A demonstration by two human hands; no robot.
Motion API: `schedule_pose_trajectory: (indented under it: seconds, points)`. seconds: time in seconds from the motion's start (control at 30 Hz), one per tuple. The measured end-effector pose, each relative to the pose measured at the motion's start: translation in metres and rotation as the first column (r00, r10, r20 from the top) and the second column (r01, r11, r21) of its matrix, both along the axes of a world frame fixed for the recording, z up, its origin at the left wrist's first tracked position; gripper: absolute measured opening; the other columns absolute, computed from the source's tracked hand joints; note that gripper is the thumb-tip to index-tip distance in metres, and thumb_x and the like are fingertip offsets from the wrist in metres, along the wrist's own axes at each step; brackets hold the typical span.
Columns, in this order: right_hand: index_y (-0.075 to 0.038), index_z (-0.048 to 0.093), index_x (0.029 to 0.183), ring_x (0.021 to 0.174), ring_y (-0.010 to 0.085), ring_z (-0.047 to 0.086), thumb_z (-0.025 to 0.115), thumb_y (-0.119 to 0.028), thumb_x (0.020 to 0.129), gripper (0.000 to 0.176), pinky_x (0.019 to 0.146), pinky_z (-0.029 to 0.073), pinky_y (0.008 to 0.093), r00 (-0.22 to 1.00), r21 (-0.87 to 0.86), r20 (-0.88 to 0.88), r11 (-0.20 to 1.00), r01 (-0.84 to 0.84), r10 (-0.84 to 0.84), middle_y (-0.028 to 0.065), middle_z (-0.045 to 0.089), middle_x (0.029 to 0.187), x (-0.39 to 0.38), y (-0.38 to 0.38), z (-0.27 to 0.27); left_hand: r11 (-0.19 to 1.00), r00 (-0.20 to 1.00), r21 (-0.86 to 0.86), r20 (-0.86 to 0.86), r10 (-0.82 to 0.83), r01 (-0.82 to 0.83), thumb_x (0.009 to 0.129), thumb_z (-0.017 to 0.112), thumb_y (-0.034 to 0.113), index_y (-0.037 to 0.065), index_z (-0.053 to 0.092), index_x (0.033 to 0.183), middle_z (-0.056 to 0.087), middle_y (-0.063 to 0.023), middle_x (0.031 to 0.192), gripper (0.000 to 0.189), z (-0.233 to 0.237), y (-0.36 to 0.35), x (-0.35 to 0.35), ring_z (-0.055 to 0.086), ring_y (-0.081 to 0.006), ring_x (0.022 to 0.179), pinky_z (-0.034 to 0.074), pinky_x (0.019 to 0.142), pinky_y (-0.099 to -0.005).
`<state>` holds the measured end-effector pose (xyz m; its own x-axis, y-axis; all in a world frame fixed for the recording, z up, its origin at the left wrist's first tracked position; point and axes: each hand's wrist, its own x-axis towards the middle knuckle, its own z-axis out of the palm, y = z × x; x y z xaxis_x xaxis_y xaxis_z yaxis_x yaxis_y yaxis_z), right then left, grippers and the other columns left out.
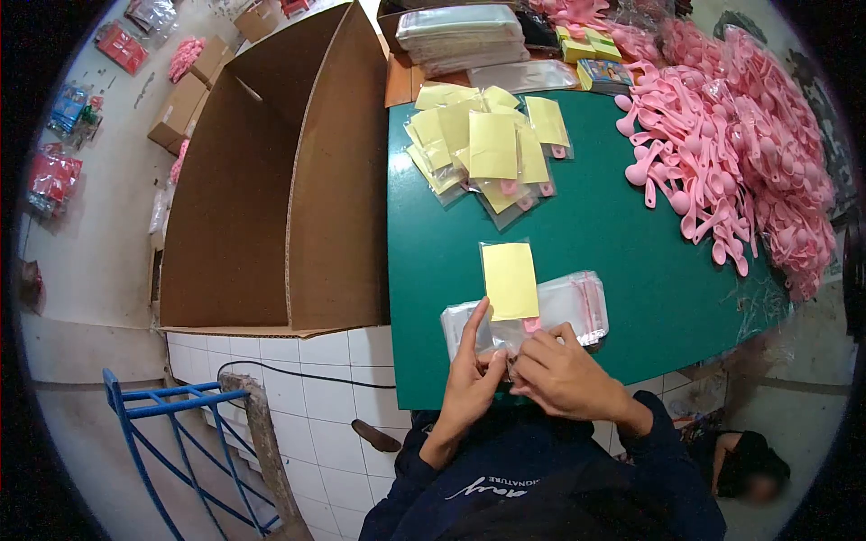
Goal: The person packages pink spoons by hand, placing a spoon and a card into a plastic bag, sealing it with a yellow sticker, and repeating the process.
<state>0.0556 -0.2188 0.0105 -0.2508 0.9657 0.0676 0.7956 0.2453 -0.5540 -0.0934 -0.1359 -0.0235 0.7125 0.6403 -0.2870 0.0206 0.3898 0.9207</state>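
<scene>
A clear plastic bag (507, 335) lies near the table's front edge, with a yellow card (511, 281) inside and a bit of pink handle (531, 323) showing below the card. My left hand (473, 379) holds the bag's near end, its index finger stretched along the card's left edge and its thumb by the opening. At that same end my right hand (564, 371) pinches the bag, fingers curled together. Beneath them is a stack of flat clear bags (577, 302), partly covered by both hands and the filled bag.
Several bagged yellow cards (492, 144) are piled on the green table (577, 216). Pink spoons (704, 171) heap up on the right. A large open cardboard box (338, 180) stands left. Plastic sleeves (465, 36) lie at the back. Another person (744, 460) is at lower right.
</scene>
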Motion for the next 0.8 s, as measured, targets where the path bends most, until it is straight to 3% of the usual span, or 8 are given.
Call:
schedule_pose_trajectory:
  seconds: [0.17,0.23,0.3,0.47,0.5,0.53,0.67,0.8]
  points:
    - [-0.006,0.055,0.083,0.078,0.023,0.052,0.067,-0.025,0.078,0.023,0.071,0.04,0.0357,0.866,-0.124,-0.495,0.981,-0.151,0.071,0.0061,0.052,0.08,0.098,-0.025,0.027,0.975,0.997,-0.222,0.072,-0.014,0.03,0.095,0.037,0.005,0.008,0.026,0.139,0.056,-0.0211,0.115,0.045,0.003,0.005,-0.004,0.062,-0.0246,0.099,0.054,0.078,-0.0319]
    - [-0.002,0.056,0.085,0.078,0.0224,0.055,0.069,-0.016,0.077,0.021,0.072,0.043,0.0331,0.656,-0.297,-0.63,0.909,0.291,-0.416,0.0079,0.057,0.083,0.159,-0.061,0.029,0.983,0.995,-0.159,0.063,-0.082,0.091,0.096,0.036,0.006,0.005,0.035,0.133,0.057,-0.022,0.113,0.037,0.001,0.006,-0.006,0.061,-0.0268,0.101,0.053,0.081,-0.0329]
    - [-0.001,0.055,0.098,0.091,0.0266,0.055,0.067,-0.008,0.075,0.027,0.081,0.044,0.0351,0.453,-0.113,-0.215,0.483,0.868,-0.865,0.0141,0.057,0.096,0.21,-0.069,0.028,0.981,0.99,-0.139,0.063,-0.129,0.137,0.097,0.035,0.007,0.002,0.041,0.127,0.058,-0.0212,0.113,0.031,-0.002,0.009,-0.007,0.06,-0.0264,0.104,0.051,0.084,-0.0324]
    - [-0.004,0.045,0.121,0.114,0.0359,0.043,0.07,-0.012,0.07,0.057,0.099,0.033,0.0452,0.401,0.432,0.336,0.518,0.738,-0.852,0.0206,0.045,0.12,0.144,-0.066,0.005,0.989,0.991,-0.089,0.072,-0.115,0.122,0.096,0.037,0.008,-0.006,0.046,0.116,0.057,-0.0232,0.113,0.026,-0.016,0.005,-0.006,0.06,-0.029,0.104,0.051,0.085,-0.035]
    - [-0.004,0.047,0.118,0.112,0.0366,0.044,0.074,-0.02,0.067,0.059,0.101,0.03,0.0448,0.747,0.228,0.033,0.733,0.642,-0.664,0.0191,0.045,0.119,0.101,-0.042,0.029,0.986,0.99,-0.114,0.092,-0.109,0.12,0.096,0.037,0.009,-0.006,0.046,0.116,0.057,-0.0232,0.113,0.026,-0.013,0.003,-0.005,0.06,-0.0293,0.104,0.051,0.085,-0.0353]
    - [-0.008,0.048,0.118,0.104,0.0326,0.049,0.077,-0.02,0.065,0.061,0.095,0.038,0.0406,0.856,0.232,-0.121,0.824,0.517,-0.503,0.0161,0.047,0.112,0.072,-0.03,0.017,0.983,0.988,-0.137,0.111,-0.108,0.122,0.097,0.037,0.009,-0.007,0.046,0.115,0.056,-0.0233,0.113,0.026,-0.006,0.001,-0.003,0.059,-0.0296,0.104,0.051,0.085,-0.0357]
    - [-0.009,0.057,0.102,0.089,0.024,0.054,0.074,-0.009,0.069,0.037,0.076,0.047,0.0335,0.848,0.063,-0.321,0.884,0.464,-0.422,0.0112,0.047,0.102,0.023,-0.013,-0.015,0.932,0.953,-0.262,0.232,-0.193,0.252,0.097,0.035,0.008,-0.002,0.046,0.12,0.059,-0.0137,0.11,0.027,-0.003,0.004,-0.017,0.058,-0.0227,0.107,0.047,0.089,-0.0303]
    - [-0.005,0.06,0.086,0.084,0.0214,0.055,0.071,-0.005,0.071,0.018,0.071,0.048,0.0314,0.768,-0.054,-0.477,0.887,0.459,-0.427,0.0093,0.048,0.099,0.025,-0.012,-0.015,0.974,0.974,-0.055,0.066,-0.216,0.22,0.093,0.046,0.006,0.001,0.046,0.119,0.06,-0.0152,0.109,0.026,0.006,0.012,-0.028,0.06,-0.0215,0.103,0.049,0.086,-0.0304]
